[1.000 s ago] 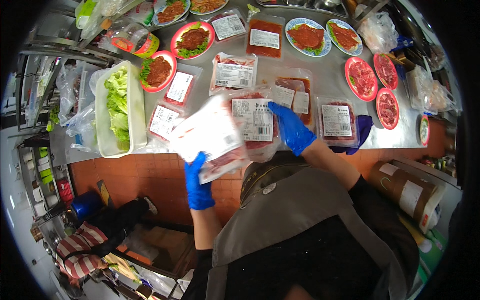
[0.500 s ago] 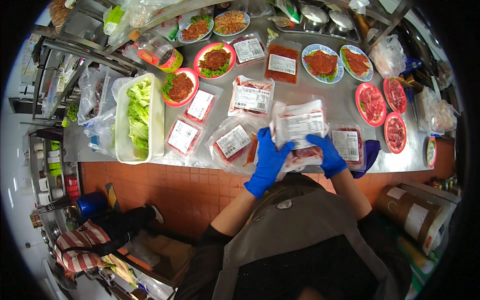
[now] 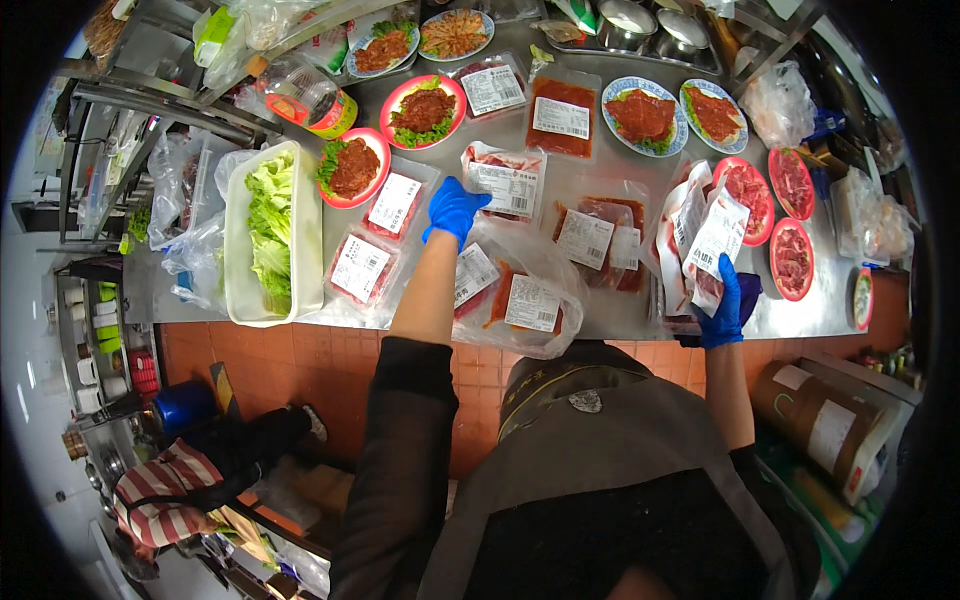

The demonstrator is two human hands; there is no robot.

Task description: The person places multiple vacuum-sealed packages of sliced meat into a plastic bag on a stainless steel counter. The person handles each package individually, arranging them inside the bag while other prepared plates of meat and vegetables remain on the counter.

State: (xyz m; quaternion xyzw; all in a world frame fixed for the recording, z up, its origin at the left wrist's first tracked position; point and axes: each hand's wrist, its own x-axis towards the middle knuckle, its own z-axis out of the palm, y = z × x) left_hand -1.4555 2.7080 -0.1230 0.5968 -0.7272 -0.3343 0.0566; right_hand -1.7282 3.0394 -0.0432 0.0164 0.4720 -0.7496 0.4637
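My right hand (image 3: 728,305), in a blue glove, grips two sealed meat packs (image 3: 718,232) by their near end at the right of the steel table (image 3: 620,318). They are tilted, with white labels facing up. My left hand (image 3: 457,207), also gloved, reaches forward with its fingers closed at the left edge of a labelled meat pack (image 3: 507,183), which lies flat. Below that hand a clear plastic bag (image 3: 555,262) holds labelled packs, one with red sauce (image 3: 532,302). Beside the bag lies another pack of sauced meat (image 3: 586,238).
A white bin of lettuce (image 3: 235,245) stands at the left, beside two meat packs (image 3: 360,266). Red-rimmed plates (image 3: 455,88) and blue-patterned plates (image 3: 645,115) of meat line the far side. More red plates (image 3: 792,262) sit at the right. Behind, a person (image 3: 170,490) wears a striped shirt.
My hands have parted. The right has carried the packs rightward from the middle; the left has moved left and forward to the flat pack. The sauced pack in the middle is now uncovered.
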